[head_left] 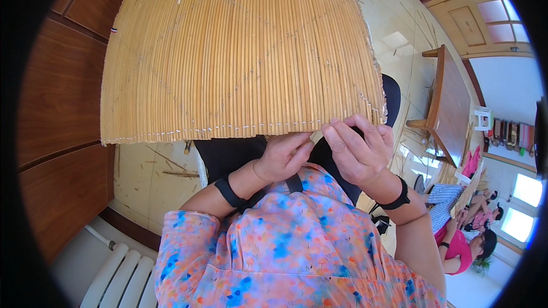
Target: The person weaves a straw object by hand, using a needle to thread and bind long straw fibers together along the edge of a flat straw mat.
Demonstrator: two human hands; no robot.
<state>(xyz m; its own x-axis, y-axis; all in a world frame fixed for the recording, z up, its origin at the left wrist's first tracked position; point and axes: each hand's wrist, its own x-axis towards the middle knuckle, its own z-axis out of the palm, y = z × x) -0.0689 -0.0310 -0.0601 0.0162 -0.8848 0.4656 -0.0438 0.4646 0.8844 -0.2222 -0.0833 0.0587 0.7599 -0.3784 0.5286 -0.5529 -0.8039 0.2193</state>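
A wide mat of slim straw-coloured sticks fills the upper middle, its lower edge crossed by a row of white stitches. Just under that edge is my left hand, fingers bent and closed, their tips partly hidden by the mat. Beside it my right hand is at the edge with curled fingers touching the stitched sticks; what is between its fingertips is too small to make out. Black cloth shows beneath the mat, over my lap.
Wooden cabinets stand left, a white radiator lower left. Loose straws lie on the tiled floor. A wooden table and white stool stand right. A person in pink and another person sit at lower right.
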